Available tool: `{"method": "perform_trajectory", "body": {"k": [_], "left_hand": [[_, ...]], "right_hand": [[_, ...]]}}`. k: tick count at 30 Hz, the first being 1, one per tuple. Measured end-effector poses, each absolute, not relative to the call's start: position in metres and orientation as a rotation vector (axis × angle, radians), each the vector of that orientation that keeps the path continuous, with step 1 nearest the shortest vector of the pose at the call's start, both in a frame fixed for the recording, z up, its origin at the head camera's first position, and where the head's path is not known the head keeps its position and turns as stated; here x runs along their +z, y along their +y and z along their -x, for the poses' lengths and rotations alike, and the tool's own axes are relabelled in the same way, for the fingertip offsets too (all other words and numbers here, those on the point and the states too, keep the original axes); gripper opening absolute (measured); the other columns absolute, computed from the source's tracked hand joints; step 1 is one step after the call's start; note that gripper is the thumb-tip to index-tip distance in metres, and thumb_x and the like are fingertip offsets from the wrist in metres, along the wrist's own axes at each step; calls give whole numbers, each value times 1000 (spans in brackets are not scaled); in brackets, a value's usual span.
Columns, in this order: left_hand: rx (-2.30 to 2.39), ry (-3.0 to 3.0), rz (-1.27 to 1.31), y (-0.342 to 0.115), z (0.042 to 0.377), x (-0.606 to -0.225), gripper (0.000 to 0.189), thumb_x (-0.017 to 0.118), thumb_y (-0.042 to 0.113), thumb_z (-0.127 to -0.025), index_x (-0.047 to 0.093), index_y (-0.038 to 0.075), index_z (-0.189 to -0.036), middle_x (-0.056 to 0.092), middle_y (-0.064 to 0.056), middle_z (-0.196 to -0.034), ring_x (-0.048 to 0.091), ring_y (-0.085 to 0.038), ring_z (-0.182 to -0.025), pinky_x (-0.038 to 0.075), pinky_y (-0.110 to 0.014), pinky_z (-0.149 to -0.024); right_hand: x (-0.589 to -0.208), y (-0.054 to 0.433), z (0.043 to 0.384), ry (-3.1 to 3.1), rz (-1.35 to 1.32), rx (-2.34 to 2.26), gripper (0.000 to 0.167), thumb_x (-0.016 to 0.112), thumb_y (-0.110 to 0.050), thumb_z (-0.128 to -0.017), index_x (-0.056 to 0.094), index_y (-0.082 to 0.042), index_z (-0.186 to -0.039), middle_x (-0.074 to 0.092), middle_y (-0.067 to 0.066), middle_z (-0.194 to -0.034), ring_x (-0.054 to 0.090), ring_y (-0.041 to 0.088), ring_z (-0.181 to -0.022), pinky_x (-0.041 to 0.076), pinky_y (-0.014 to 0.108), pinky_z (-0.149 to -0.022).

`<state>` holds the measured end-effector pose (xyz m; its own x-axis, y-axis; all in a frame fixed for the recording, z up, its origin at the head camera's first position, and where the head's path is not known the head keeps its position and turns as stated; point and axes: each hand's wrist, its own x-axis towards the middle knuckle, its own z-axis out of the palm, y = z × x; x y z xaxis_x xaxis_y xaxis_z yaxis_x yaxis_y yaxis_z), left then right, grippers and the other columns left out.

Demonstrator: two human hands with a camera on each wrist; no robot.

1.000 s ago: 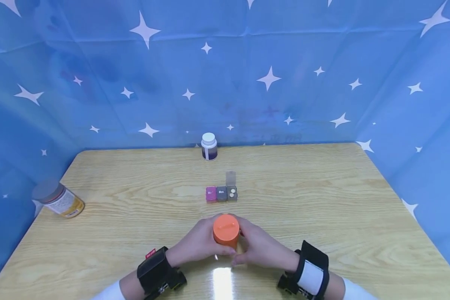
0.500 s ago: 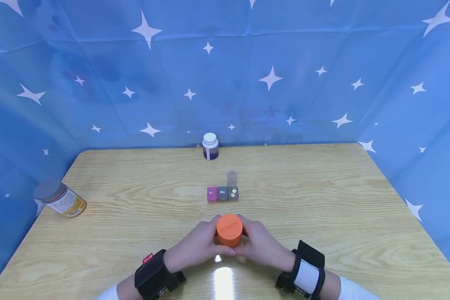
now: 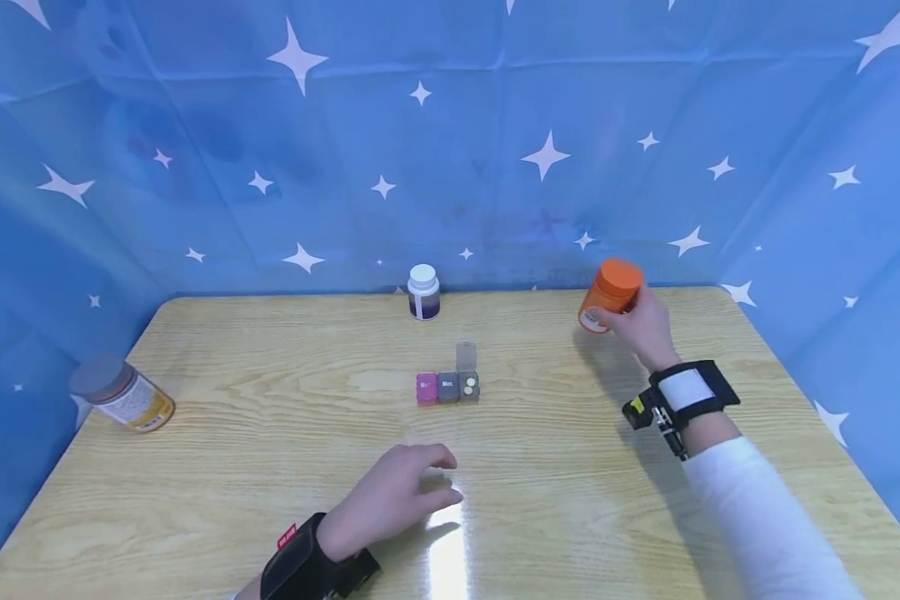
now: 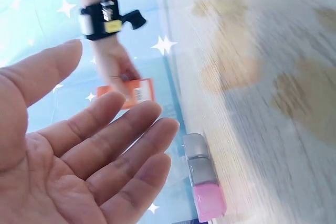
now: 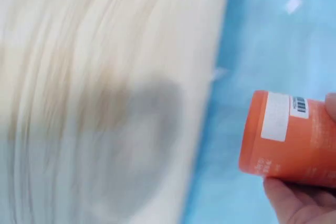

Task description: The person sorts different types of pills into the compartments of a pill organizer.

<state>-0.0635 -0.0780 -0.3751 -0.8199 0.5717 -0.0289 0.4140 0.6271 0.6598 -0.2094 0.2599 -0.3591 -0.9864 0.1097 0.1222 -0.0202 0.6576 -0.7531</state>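
Observation:
An orange pill bottle (image 3: 606,293) with an orange cap is gripped by my right hand (image 3: 642,326) at the far right of the table. It leans to the right, above its shadow; a white label and barcode show on the bottle (image 5: 294,137) in the right wrist view. My left hand (image 3: 397,492) hovers over the near middle of the table, holding nothing, fingers relaxed and thumb apart. Beyond it lies a small pill organizer (image 3: 447,387) with one pink and two grey compartments. Its right lid stands open, and white tablets show inside.
At the back edge stands a white-capped bottle (image 3: 423,292) with a dark purple lower part. A larger jar (image 3: 122,393) with a grey lid and yellow label is at the left edge. A blue star-patterned curtain (image 3: 480,150) borders the wooden table (image 3: 307,358).
Both hands were around the orange bottle near the front. My right hand has carried it to the back right, while my left hand has let go and stayed near the front.

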Motion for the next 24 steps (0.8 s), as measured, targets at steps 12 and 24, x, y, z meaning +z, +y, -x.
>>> {"method": "perform_trajectory", "body": {"k": [12,24], "left_hand": [[949,2618,-781,-80,63,-379,28,66,28,-83,66,7,-101,70,-6,-100,64,-22,-99,50,-36,-85],[945,2643,-785,-82,66,-380,25,66,25,-83,65,6,-100,70,-7,-99,64,-22,-98,51,-36,-84]], "right_hand": [[-395,288,237,-2847,156,1140,56,62,-21,-87,35,5,-129,46,30,-130,46,44,-118,37,56,-100],[-400,285,230,-2782,188,1229,76,62,-35,-87,23,5,-137,36,31,-138,37,44,-127,31,57,-105]]}}
